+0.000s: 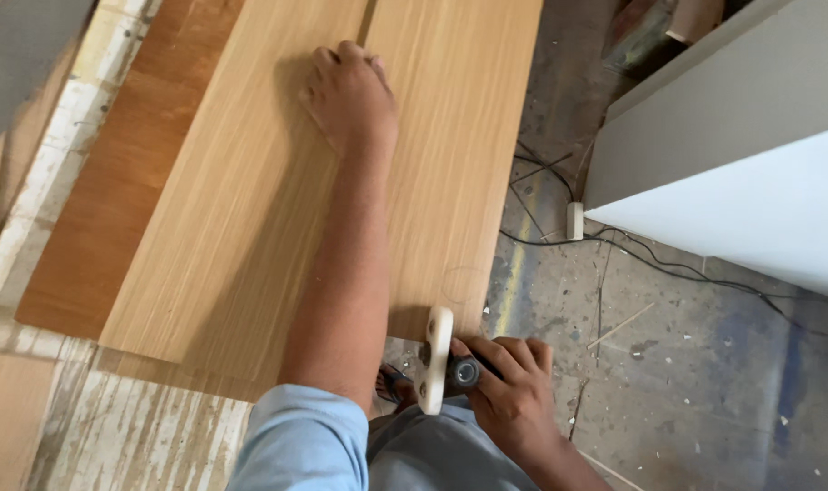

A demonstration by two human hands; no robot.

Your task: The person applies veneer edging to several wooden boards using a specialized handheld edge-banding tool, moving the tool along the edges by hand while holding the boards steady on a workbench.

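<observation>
Right hand on a tool at the board's near edge, left hand flat farther up.

Nearest me, my right hand (509, 386) is closed around a dark-handled tool (443, 364) with a pale plate, touching the near edge of the light wooden board (250, 227). My left hand (350, 95) lies open, pressing the board. Right of it, cables (632, 259) cross the floor (705, 382).

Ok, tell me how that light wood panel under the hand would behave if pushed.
The light wood panel looks flat and rigid, so it would probably slide as one piece, not bend. Its smooth face may be slippery. The left hand pressing flat on it likely checks sliding.
</observation>
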